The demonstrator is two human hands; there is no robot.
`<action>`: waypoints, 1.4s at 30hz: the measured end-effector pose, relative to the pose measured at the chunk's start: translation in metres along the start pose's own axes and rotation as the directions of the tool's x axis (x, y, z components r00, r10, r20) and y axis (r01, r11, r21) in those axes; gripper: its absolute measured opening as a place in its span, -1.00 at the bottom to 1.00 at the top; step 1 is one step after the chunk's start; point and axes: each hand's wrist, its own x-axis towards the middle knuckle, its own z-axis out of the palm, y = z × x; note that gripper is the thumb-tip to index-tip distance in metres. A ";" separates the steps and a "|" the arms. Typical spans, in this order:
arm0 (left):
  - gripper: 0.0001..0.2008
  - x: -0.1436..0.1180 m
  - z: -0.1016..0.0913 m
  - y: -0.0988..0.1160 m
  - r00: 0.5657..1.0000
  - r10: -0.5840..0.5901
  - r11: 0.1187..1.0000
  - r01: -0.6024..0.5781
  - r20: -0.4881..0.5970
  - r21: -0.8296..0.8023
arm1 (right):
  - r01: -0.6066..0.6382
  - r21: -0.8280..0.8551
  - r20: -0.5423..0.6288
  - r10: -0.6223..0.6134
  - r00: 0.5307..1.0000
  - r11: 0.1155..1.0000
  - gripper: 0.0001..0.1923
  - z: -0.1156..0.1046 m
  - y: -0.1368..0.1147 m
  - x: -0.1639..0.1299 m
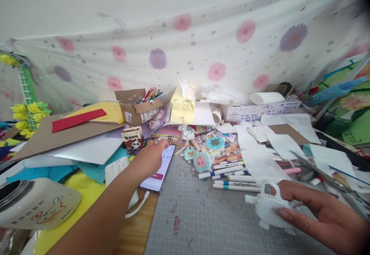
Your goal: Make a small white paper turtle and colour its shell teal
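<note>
The left hand (pixel 150 158) is stretched forward over a smartphone (pixel 158 168) that lies flat at the left edge of the grey cutting mat (pixel 202 216); its fingers are curled loosely together, and whether a fingertip actually meets the lit screen, where a pink button shows, cannot be told. The right hand (pixel 323 212) rests low on the mat at the right, its fingers extended and close together, with a small piece of white mesh fabric (pixel 270 210) pinned between thumb and fingertips. A white charging cable (pixel 138 207) trails from the phone's near end across the wooden desk (pixel 135 232), and a row of marker pens (pixel 234 176) lies just beyond the fabric, well apart from the phone. 2 small crocheted pieces (pixel 199 159) sit near the phone's far right. For the screen to be worked well, it would seem best that a single fingertip be lowered squarely onto the button while the phone is kept flat and the cable left slack. The mesh would best be held still against the mat, so that its position is not lost while attention is on the phone.
</note>
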 end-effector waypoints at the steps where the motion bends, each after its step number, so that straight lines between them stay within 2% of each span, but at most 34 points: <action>1: -0.54 0.001 0.003 -0.001 1.000 0.001 1.000 -0.002 0.017 0.008 | 0.000 0.014 0.063 -0.001 0.998 1.000 -0.72 -0.001 0.000 0.000; 3: -0.51 0.001 0.006 -0.001 0.999 0.003 1.000 -0.004 0.042 0.021 | -0.008 0.032 0.152 0.003 0.988 0.999 -0.76 -0.002 0.000 -0.001; 4: -0.50 0.002 0.007 -0.001 0.999 0.001 1.000 -0.003 0.052 0.026 | -0.012 0.032 0.158 0.007 0.987 0.999 -0.77 -0.002 0.000 -0.002; 9: -0.52 0.006 0.007 -0.004 0.997 -0.014 1.000 0.012 0.073 0.024 | -0.001 0.002 0.133 0.001 0.991 1.000 -0.77 -0.001 -0.003 -0.003; 13: -0.58 0.000 -0.008 -0.001 1.000 -0.017 1.000 0.017 0.003 -0.001 | 0.012 0.005 0.136 -0.013 0.991 1.000 -0.77 -0.001 -0.006 -0.004; 16: -0.68 -0.019 -0.020 0.023 0.996 -0.012 0.999 0.008 -0.091 -0.044 | 0.019 -0.008 0.130 -0.018 0.991 1.000 -0.76 -0.001 -0.004 -0.006; 18: -0.79 -0.038 -0.018 0.052 0.978 -0.010 0.977 -0.035 -0.210 -0.210 | 0.009 -0.016 0.125 -0.007 0.992 1.000 -0.75 -0.001 -0.005 -0.007; 19: -0.83 -0.048 -0.013 0.068 0.969 0.033 0.949 -0.108 -0.245 -0.296 | 0.002 -0.014 0.126 0.000 0.992 1.000 -0.74 -0.001 -0.006 -0.007; 21: -0.82 -0.065 0.004 0.099 0.958 0.236 0.845 -0.286 -0.165 -0.451 | -0.008 -0.001 0.157 0.008 0.988 1.000 -0.75 -0.003 -0.012 -0.007; 22: -0.75 -0.071 0.014 0.111 0.947 0.310 0.795 -0.308 -0.086 -0.522 | -0.005 0.011 0.183 0.003 0.983 1.000 -0.76 -0.003 -0.016 -0.007; 23: -0.67 -0.075 0.024 0.121 0.940 0.340 0.746 -0.279 -0.015 -0.604 | 0.001 0.026 0.221 -0.006 0.975 1.000 -0.78 -0.004 -0.019 -0.007; 25: -0.54 -0.080 0.042 0.132 0.920 0.363 0.650 -0.138 0.146 -0.748 | 0.011 0.047 0.295 -0.024 0.955 0.999 -0.81 -0.004 -0.024 -0.008; 27: -0.47 -0.080 0.055 0.135 0.899 0.373 0.589 -0.037 0.231 -0.807 | 0.015 0.047 0.328 -0.030 0.944 0.999 -0.83 -0.002 -0.026 -0.010; 30: -0.44 -0.080 0.064 0.133 0.879 0.408 0.523 -0.002 0.248 -0.852 | 0.029 0.030 0.334 -0.038 0.942 0.999 -0.81 0.002 -0.026 -0.013; 33: -0.51 -0.082 0.068 0.133 0.868 0.432 0.481 0.010 0.247 -0.877 | 0.047 0.034 0.357 -0.056 0.932 0.998 -0.82 0.006 -0.025 -0.014; 42: -0.74 -0.086 0.066 0.132 0.881 0.404 0.546 -0.014 0.248 -0.838 | 0.049 0.071 0.384 -0.073 0.921 0.996 -0.87 0.018 -0.028 -0.016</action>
